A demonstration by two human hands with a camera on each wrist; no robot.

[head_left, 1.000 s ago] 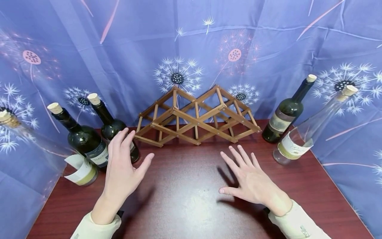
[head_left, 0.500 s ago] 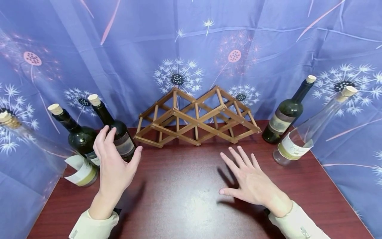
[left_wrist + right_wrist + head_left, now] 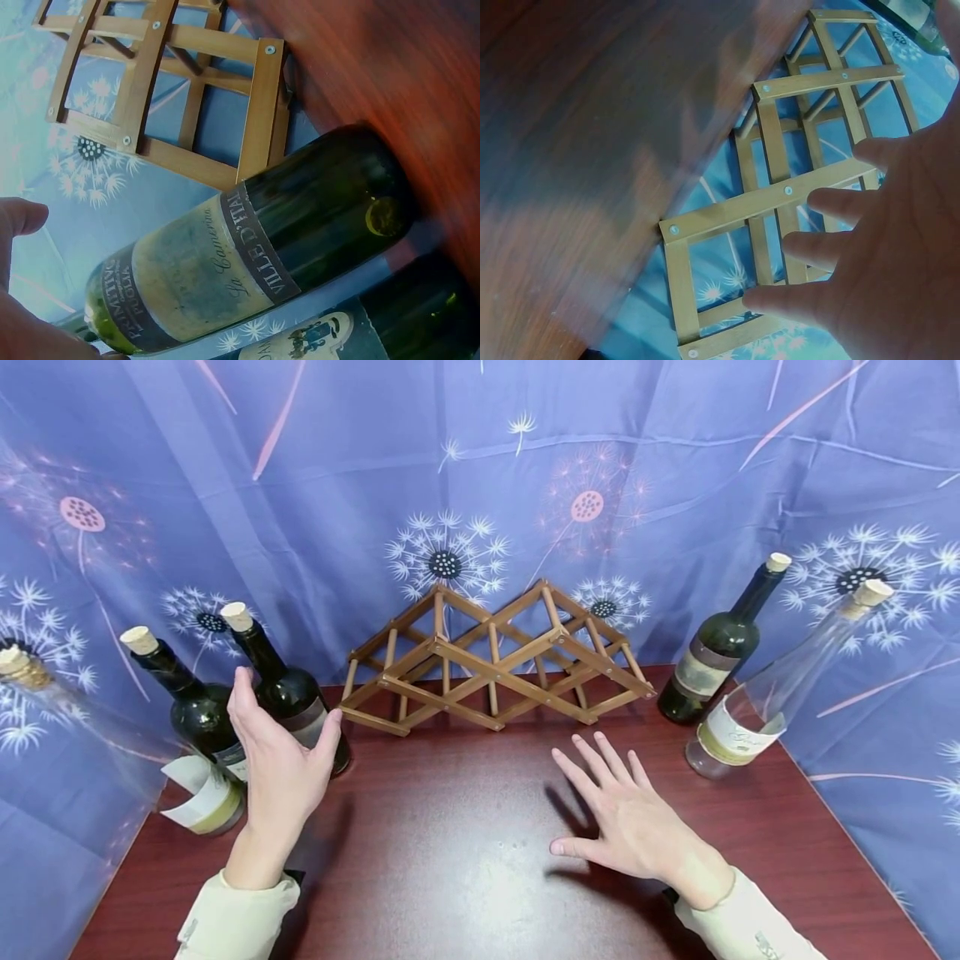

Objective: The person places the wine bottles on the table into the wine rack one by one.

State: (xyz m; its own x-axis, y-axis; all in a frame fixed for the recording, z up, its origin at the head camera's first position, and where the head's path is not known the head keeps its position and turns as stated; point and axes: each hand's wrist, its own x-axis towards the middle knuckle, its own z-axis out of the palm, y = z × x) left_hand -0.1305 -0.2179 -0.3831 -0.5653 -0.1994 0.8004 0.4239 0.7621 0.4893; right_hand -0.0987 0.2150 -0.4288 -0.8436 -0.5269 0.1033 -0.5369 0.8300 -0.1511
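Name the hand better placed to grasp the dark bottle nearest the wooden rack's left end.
Probably the left hand: it is close beside that dark bottle; the right hand is farther off, over the table.

A blue dandelion-print cloth [image 3: 337, 518] hangs behind a dark red wood-grain tabletop [image 3: 442, 835].

In front of me the table [image 3: 420, 843] is red-brown, shiny and wood-grained. A rack [image 3: 497, 676] stands along its far side. On my left I have a clear bottle [image 3: 212, 802], a dark bottle [image 3: 197, 717] and, nearest the rack, a second dark bottle [image 3: 288, 692]; on my right, a third dark bottle [image 3: 703, 670] just beside a second clear bottle [image 3: 733, 737]. All stand upright, corked.
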